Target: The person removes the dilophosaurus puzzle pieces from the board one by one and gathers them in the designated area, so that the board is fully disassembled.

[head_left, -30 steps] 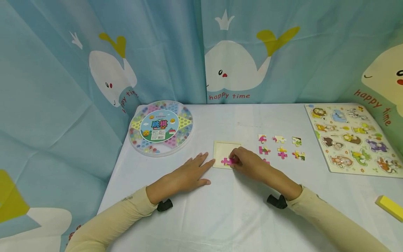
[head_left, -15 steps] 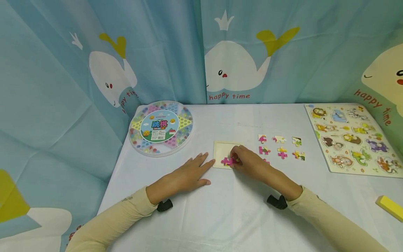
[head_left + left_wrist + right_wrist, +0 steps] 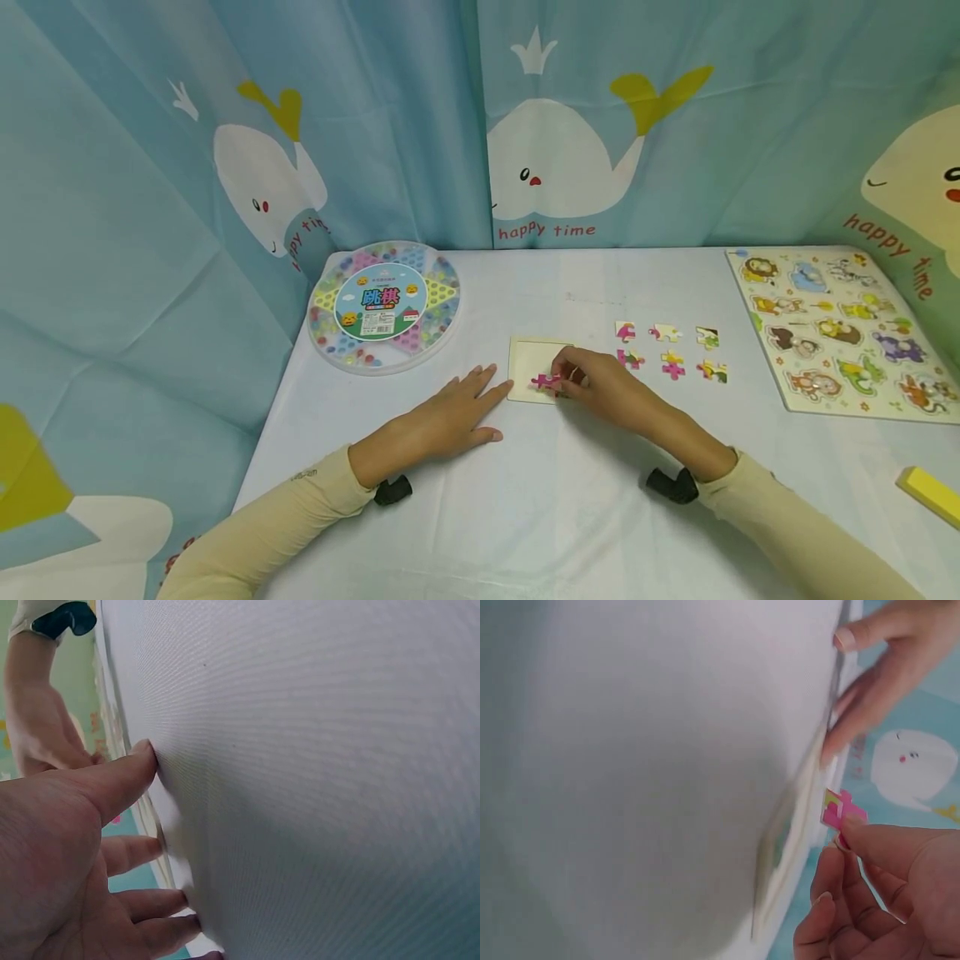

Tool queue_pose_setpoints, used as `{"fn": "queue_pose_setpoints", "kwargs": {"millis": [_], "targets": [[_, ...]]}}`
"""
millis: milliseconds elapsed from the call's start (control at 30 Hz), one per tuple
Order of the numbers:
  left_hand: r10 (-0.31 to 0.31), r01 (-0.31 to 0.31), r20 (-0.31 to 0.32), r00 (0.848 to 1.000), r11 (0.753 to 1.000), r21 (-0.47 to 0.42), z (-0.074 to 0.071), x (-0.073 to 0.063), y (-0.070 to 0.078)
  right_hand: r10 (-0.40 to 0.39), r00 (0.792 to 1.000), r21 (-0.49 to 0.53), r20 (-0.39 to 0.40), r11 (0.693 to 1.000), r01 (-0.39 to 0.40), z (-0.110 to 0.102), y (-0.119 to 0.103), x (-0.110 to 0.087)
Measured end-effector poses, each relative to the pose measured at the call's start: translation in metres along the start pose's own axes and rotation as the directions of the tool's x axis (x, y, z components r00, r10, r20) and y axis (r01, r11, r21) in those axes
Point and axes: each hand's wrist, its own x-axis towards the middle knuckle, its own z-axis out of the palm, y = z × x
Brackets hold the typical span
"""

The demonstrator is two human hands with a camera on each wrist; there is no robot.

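Note:
My right hand [image 3: 594,385] pinches a pink jigsaw piece [image 3: 545,382] between thumb and fingers, over the small square wooden puzzle tray [image 3: 519,354]. In the right wrist view, the pink piece [image 3: 843,810] is tilted, with a yellow-green patch on it, and appears above the tray [image 3: 804,802]. Part of the tray's right side is hidden by this hand. My left hand [image 3: 450,417] lies on the white table with its fingers spread, a fingertip right at the tray's left edge. Nothing is held in it; the left wrist view shows its fingertips [image 3: 150,847] against the cloth.
Several loose jigsaw pieces [image 3: 672,365] lie in rows right of the tray. A round Chinese checkers box [image 3: 384,307] stands at back left. An animal puzzle board [image 3: 840,329] lies at far right, with a yellow block [image 3: 928,495] nearer. A whale-print curtain [image 3: 420,125] borders the table.
My right hand has shifted slightly right and changed its tilt, turning the pink piece with it. A loose pink piece seen earlier beside the forearm is now hidden. My left hand stays put.

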Motion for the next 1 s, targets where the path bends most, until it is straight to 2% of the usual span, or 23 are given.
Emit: {"fn": "queue_pose_setpoints", "kwargs": {"millis": [300,567,633,833,1000], "targets": [[-0.013,0.013,0.004,1.000,1.000,-0.004,0.001,0.000,-0.001,0.044,0.997,0.000,-0.063,0.999,-0.044,-0.043,0.011,-0.020],[-0.008,0.008,0.002,1.000,1.000,0.008,0.001,0.001,0.000,0.078,0.992,-0.017,-0.098,0.997,-0.080,-0.082,0.056,-0.056],[-0.006,0.006,0.000,1.000,1.000,0.007,0.002,0.001,0.000,0.082,0.993,0.003,-0.082,0.997,-0.082,-0.089,0.068,-0.066],[-0.010,0.010,0.002,1.000,1.000,0.004,0.002,0.001,0.000,0.116,0.993,0.110,0.033,0.987,-0.119,-0.102,0.095,-0.089],[-0.007,0.007,0.000,1.000,1.000,0.005,0.004,0.001,-0.002,0.071,0.991,0.206,0.111,0.974,-0.093,-0.102,0.110,-0.097]]}}
